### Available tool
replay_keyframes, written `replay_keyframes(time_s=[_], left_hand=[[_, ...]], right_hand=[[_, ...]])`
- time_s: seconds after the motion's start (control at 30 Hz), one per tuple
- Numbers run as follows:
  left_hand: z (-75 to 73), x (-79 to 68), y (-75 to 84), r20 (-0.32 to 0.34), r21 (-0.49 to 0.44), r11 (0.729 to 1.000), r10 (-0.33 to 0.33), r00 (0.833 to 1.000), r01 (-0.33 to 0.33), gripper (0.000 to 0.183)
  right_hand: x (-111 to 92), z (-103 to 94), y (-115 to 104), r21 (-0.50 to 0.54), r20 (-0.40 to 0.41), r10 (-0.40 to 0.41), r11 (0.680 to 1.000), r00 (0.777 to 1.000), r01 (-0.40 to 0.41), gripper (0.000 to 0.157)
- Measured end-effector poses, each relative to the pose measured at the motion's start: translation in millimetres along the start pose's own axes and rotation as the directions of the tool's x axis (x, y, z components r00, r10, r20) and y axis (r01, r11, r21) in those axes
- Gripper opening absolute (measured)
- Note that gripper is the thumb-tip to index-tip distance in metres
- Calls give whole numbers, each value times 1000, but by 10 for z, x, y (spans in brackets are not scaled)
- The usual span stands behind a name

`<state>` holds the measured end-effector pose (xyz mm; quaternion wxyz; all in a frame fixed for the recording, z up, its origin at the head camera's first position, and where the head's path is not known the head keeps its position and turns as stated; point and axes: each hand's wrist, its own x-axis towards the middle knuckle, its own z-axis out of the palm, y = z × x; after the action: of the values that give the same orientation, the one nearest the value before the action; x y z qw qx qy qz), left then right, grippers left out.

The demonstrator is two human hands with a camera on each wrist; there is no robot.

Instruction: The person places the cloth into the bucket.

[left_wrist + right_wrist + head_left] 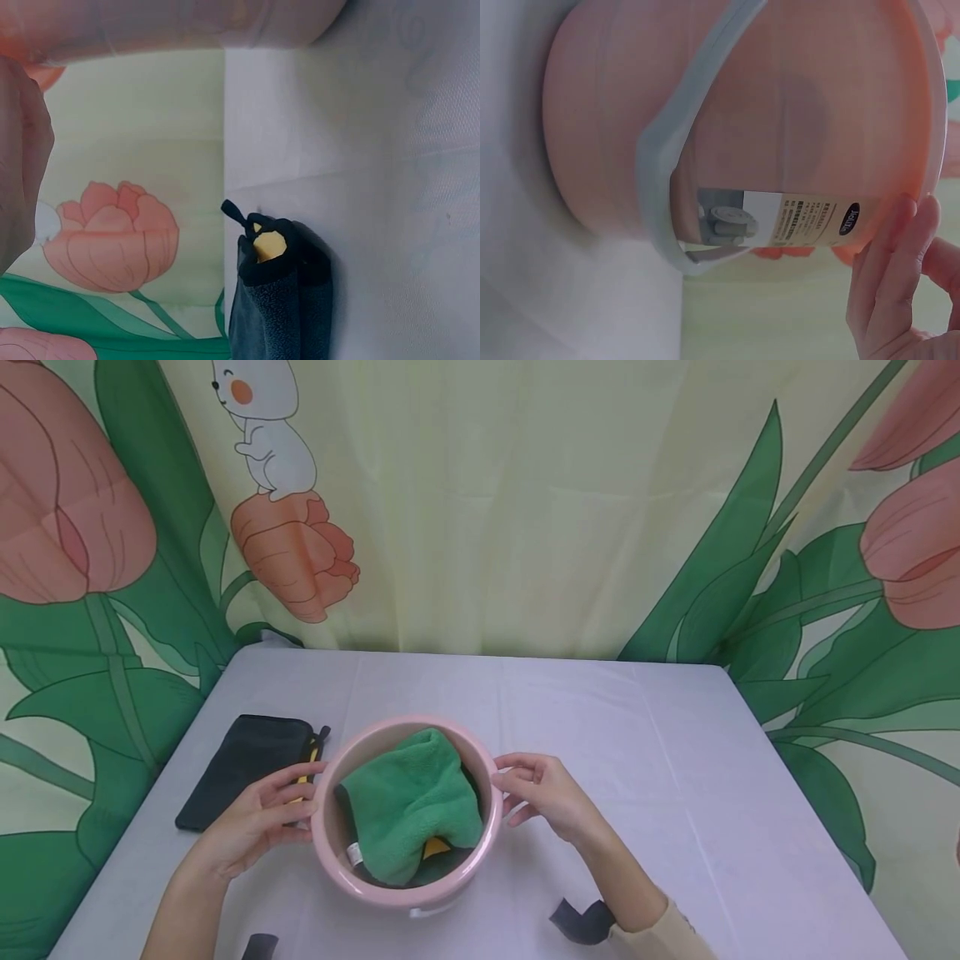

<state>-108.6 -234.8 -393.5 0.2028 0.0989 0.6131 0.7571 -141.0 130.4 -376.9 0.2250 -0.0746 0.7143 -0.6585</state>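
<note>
A pink bucket (pixel 326 847) stands on the table with a green plush cloth (pixel 412 802) bunched inside it. The cloth shows dark parts, a small yellow patch and a white tag. My left hand (pixel 258 818) is at the bucket's left side, fingers extended with their tips at the rim. On the opposite side, my right hand (pixel 543 793) touches the rim with loosely bent fingers. The right wrist view shows those fingertips against the outer wall near a printed label (pixel 780 217). A pale handle (pixel 664 142) hangs down the bucket's side.
Left of the bucket lies a folded dark cloth item (pixel 243 768) with a small loop and yellow inside. A dark strip (pixel 581 922) shows beside my right wrist, another dark piece (pixel 260 946) at the bottom edge. A printed curtain (pixel 487 527) hangs behind the white-covered table (pixel 637 777).
</note>
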Motion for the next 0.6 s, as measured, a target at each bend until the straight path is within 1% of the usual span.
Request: replay_keyframes(time_s=[0.13, 0.2, 0.27, 0.3, 0.33, 0.37, 0.4, 0.43, 0.47, 0.5, 0.53, 0.57, 0.6], left_hand=[[17, -7, 20, 1, 19, 1000, 1, 1000, -1, 43], [37, -13, 36, -17, 63, 998, -7, 1000, 8, 42], [67, -25, 60, -54, 143, 989, -21, 998, 28, 40], [88, -34, 76, -83, 190, 981, -30, 996, 45, 39], [111, -44, 95, -110, 239, 969, -32, 993, 58, 40], [136, -56, 114, -148, 298, 952, -27, 989, 71, 42], [161, -70, 136, -189, 366, 927, -10, 982, 80, 46], [183, -83, 156, -231, 438, 895, 17, 973, 88, 51], [205, -95, 178, -271, 505, 859, 61, 961, 88, 56], [218, -106, 195, -308, 566, 821, 118, 944, 81, 60], [226, -115, 209, -339, 631, 772, 187, 922, 75, 63], [226, -123, 218, -367, 696, 714, 263, 892, 76, 65], [217, -131, 222, -377, 758, 648, 340, 861, 75, 67]], right_hand=[[-8, 4, 6, 14, -8, -3, 1000, 1000, 3, 40], [-8, 2, 11, 21, -9, -2, 1000, 1000, 3, 40], [-7, -2, 19, 25, -10, 0, 1000, 1000, 0, 41], [-6, -3, 22, 27, -10, 1, 1000, 1000, -1, 41], [-5, -4, 26, 29, -10, 3, 1000, 1000, -2, 41], [-5, -4, 28, 30, -11, 5, 1000, 1000, -4, 41], [-4, -4, 30, 32, -10, 6, 999, 1000, -6, 41], [-4, -3, 30, 32, -10, 8, 999, 1000, -7, 41], [-3, -2, 29, 32, -10, 8, 999, 1000, -7, 41], [-3, -2, 30, 31, -9, 7, 999, 1000, -7, 41], [-2, -1, 30, 31, -9, 6, 1000, 1000, -6, 41], [-1, -1, 31, 31, -9, 6, 1000, 1000, -6, 41], [0, 0, 32, 30, -8, 4, 1000, 1000, -4, 41]])
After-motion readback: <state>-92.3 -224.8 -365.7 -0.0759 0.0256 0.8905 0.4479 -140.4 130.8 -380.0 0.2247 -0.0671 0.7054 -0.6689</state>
